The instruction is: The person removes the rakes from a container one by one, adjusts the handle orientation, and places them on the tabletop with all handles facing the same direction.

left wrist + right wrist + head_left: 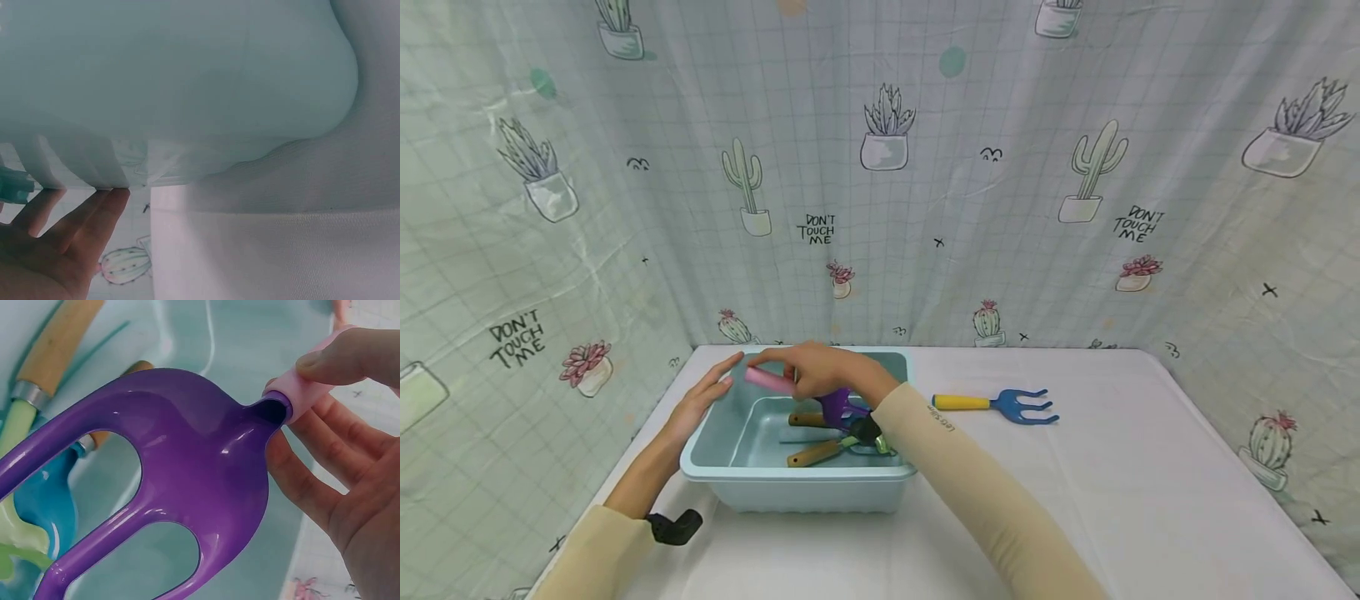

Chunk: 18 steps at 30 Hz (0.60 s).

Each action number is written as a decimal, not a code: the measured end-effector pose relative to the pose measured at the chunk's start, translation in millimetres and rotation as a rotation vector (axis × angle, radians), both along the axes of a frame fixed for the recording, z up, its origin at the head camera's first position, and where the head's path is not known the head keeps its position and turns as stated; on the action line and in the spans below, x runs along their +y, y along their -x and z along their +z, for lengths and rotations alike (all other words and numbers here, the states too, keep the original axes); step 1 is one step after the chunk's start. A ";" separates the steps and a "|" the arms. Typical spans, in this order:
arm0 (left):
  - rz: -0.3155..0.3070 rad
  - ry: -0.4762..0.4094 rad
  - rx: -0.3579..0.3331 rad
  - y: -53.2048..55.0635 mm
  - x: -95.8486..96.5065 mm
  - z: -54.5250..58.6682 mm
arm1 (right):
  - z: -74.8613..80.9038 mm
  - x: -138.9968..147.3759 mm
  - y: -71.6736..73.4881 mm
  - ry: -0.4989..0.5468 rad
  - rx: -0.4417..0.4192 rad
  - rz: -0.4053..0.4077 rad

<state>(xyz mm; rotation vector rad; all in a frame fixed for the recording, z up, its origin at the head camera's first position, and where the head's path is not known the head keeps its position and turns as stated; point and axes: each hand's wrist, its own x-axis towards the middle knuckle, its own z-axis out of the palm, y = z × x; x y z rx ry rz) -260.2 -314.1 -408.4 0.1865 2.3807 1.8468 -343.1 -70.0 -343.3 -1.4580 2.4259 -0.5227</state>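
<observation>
My right hand [822, 367] holds a small garden hand fork [200, 450] with purple tines and a pink handle [303, 390]. Thumb and fingers pinch that handle, seen close up in the right wrist view. The fork is over the pale blue plastic tub [797, 473], its tines pointing toward the tub's right side. At the tub's left side is my left hand [688, 414], its straight fingers touching the wall near the back corner. In the tub lie garden tools with wooden handles [814, 454], one with a light green metal part [22, 525] and one with a blue one [50, 494].
Right of the tub, a blue hand fork with a yellow handle [961, 402] lies on the white table [1037, 500]. A cactus-print curtain [925, 192] hangs behind and along both sides. A black device [676, 527] is strapped at my left wrist.
</observation>
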 end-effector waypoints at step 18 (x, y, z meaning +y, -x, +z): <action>0.025 0.005 -0.014 4.7 -0.9 -4.1 | 58.5 20.1 -19.4 0.070 0.116 0.059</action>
